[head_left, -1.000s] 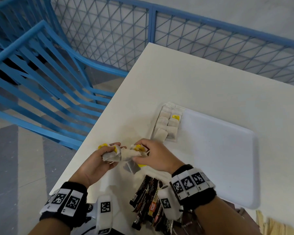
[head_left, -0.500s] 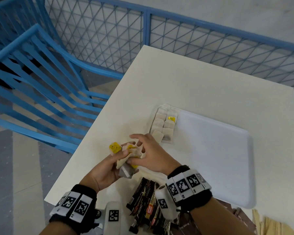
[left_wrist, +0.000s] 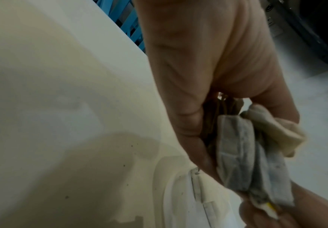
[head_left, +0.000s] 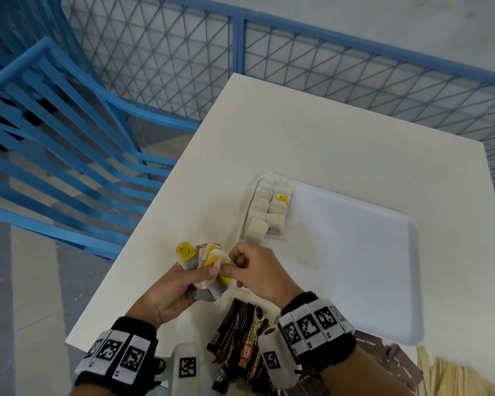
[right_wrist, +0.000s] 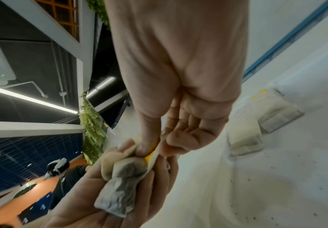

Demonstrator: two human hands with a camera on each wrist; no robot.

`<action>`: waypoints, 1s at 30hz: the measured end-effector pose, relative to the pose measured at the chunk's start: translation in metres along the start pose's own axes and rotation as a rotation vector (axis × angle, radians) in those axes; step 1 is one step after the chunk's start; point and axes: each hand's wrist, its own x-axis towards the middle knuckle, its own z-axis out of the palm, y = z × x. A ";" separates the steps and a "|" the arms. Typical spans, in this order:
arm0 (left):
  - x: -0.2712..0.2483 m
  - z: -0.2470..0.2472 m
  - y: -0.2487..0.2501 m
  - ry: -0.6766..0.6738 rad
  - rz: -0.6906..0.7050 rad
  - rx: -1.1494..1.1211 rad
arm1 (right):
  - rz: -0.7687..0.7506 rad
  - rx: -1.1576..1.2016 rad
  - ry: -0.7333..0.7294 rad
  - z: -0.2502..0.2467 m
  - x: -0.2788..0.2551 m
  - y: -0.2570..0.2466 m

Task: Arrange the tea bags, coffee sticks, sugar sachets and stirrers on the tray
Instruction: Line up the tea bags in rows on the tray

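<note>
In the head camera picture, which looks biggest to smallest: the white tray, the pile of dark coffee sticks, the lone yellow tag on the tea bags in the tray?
1. White rectangular plastic tray
2. Pile of dark coffee sticks, partly hidden by the right wrist
3. Small yellow paper tag

Left hand point(head_left: 172, 290): bare, no glove or ring. Left wrist: black fabric band point(head_left: 117, 355) carrying white rectangular plates, each printed with a black square-pattern marker; a rounded white pod point(head_left: 187, 367) with one more marker sits at its 3 o'clock side.

Right hand point(head_left: 257, 275): bare. Right wrist: matching black band point(head_left: 317, 330) with white marker plates; a white pod point(head_left: 272, 358) with marker at its 8 o'clock side. Forearms bare, no sleeves.
</note>
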 end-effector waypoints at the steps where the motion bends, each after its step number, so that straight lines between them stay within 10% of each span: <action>1: 0.000 -0.001 0.000 -0.001 0.003 -0.011 | 0.015 0.024 -0.005 -0.001 0.000 0.002; 10: 0.001 -0.015 -0.004 0.088 0.072 -0.146 | 0.057 0.100 -0.007 -0.034 0.002 0.018; 16: 0.002 -0.023 -0.003 0.133 0.096 -0.143 | 0.073 -0.267 0.119 -0.072 0.013 0.028; 25: 0.005 -0.027 -0.003 0.111 0.066 -0.079 | 0.066 -0.605 -0.111 -0.092 0.048 0.019; 30: 0.006 -0.028 -0.001 0.106 0.068 -0.076 | -0.069 -0.773 0.135 -0.087 0.055 0.024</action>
